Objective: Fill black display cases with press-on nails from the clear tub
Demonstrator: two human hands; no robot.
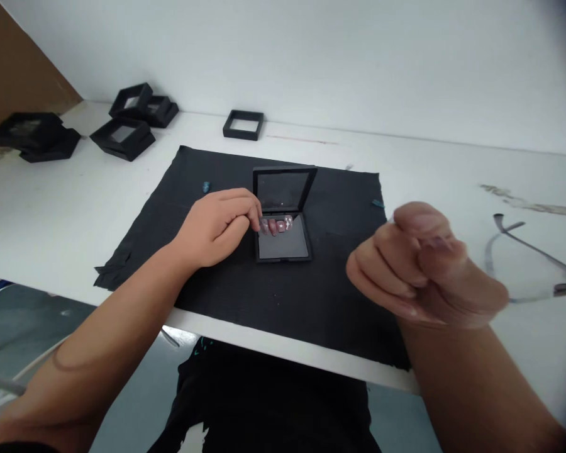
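Note:
A small black hinged case point(283, 250) lies open on a black mat point(245, 292), its clear-windowed lid point(283, 189) tilted up at the back. Several pinkish press-on nails point(280, 226), some with white decoration, sit in a row across its grey base near the hinge. My left hand point(217, 226) is closed at the case's left edge, fingertips touching it beside the leftmost nail. Raised towards the camera, right of the case, my right hand point(415, 264) is curled with thumb and index finger pinched together. Whatever may be between those fingertips is too blurred to make out.
Black window cases point(122, 138) are piled at the back left, with more point(33, 135) farther left. A single case point(243, 124) stands near the wall. Eyeglasses point(538, 251) lie at the right, behind my hand. A small blue piece point(206, 187) rests on the mat.

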